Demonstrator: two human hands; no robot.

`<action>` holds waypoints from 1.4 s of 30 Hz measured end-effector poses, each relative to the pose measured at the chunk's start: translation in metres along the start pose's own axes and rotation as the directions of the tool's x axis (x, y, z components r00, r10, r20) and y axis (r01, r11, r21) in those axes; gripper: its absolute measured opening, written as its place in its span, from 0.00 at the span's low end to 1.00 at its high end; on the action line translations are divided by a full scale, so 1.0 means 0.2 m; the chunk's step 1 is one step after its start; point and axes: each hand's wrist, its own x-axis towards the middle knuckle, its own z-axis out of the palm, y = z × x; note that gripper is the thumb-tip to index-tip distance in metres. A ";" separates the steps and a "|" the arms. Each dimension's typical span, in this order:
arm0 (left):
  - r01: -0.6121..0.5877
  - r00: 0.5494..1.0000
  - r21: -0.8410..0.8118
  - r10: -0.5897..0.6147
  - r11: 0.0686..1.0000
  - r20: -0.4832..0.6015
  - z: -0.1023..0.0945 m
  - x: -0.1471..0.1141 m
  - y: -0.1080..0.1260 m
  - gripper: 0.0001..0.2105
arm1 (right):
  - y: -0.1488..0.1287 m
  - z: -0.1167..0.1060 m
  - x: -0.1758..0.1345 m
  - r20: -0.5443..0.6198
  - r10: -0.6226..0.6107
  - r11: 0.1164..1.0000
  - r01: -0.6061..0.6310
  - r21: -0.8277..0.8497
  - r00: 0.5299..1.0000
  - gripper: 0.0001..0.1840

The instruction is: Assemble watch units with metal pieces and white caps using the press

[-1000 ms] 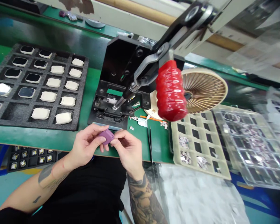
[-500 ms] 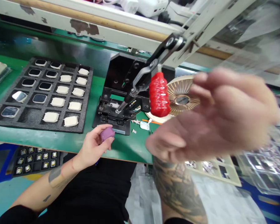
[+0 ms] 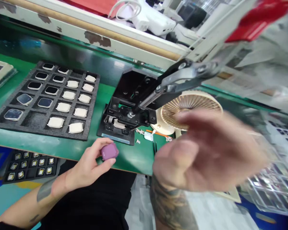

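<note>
In the head view, a purple watch-shaped block (image 3: 109,151) is above the near edge of the green counter (image 3: 127,156), in front of the toggle press (image 3: 146,101); handling it well probably means a light, steady pinch by its sides, with fingers clear of the press's moving parts. The left hand (image 3: 90,163) reaches in from the near edge, thumb and fingers closed around the block, while the right hand (image 3: 211,153), motion-blurred, is raised before the fan (image 3: 169,110), fingers loosely curled and apart, nothing visible in them.
</note>
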 end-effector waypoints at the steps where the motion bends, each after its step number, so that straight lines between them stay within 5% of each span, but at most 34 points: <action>1: -0.041 0.999 0.070 0.042 0.997 -0.008 -0.04 -0.03 0.02 0.22 | -0.02 0.03 -0.07 0.015 -0.033 0.999 0.033 0.007 0.999 0.20; 4: -0.197 0.970 0.386 0.235 0.901 -0.054 -0.15 -0.06 0.07 0.22 | -0.04 0.13 -0.22 0.187 -0.013 0.998 0.024 -0.058 0.982 0.15; 8: -0.265 0.900 0.671 0.427 0.693 -0.085 -0.20 0.01 0.07 0.24 | 0.01 0.19 -0.29 0.326 0.009 0.970 0.072 -0.233 0.945 0.26; 12: -0.282 0.891 0.756 0.453 0.590 -0.022 -0.14 0.13 0.06 0.20 | 0.10 0.18 -0.29 0.499 -0.035 0.933 0.207 -0.294 0.866 0.36; 15: -0.239 0.917 0.812 0.400 0.532 0.008 -0.11 0.18 0.08 0.17 | 0.22 0.24 -0.27 0.586 -0.002 0.921 0.230 -0.316 0.810 0.33; 20: -0.154 0.939 0.901 0.344 0.406 0.006 -0.10 0.18 0.12 0.18 | 0.32 0.36 -0.26 0.475 0.051 0.932 0.129 -0.338 0.879 0.23; 27: -0.145 0.973 0.956 0.211 0.255 0.091 -0.02 0.27 0.11 0.14 | 0.08 0.16 -0.41 0.221 0.136 0.968 -0.082 -0.239 0.966 0.22; 34: -0.150 0.988 0.956 0.005 0.252 0.154 0.01 0.49 0.14 0.17 | 0.02 0.08 -0.52 0.053 0.349 0.935 -0.344 -0.086 0.935 0.24; 38: -0.185 0.978 0.972 -0.068 0.143 0.196 0.04 0.43 0.15 0.26 | 0.03 0.08 -0.51 -0.011 0.314 0.946 -0.314 -0.080 0.949 0.24; 42: -0.126 0.991 0.991 -0.049 0.052 0.128 0.14 0.37 0.11 0.30 | 0.02 0.09 -0.48 0.019 0.193 0.973 -0.189 -0.134 0.981 0.23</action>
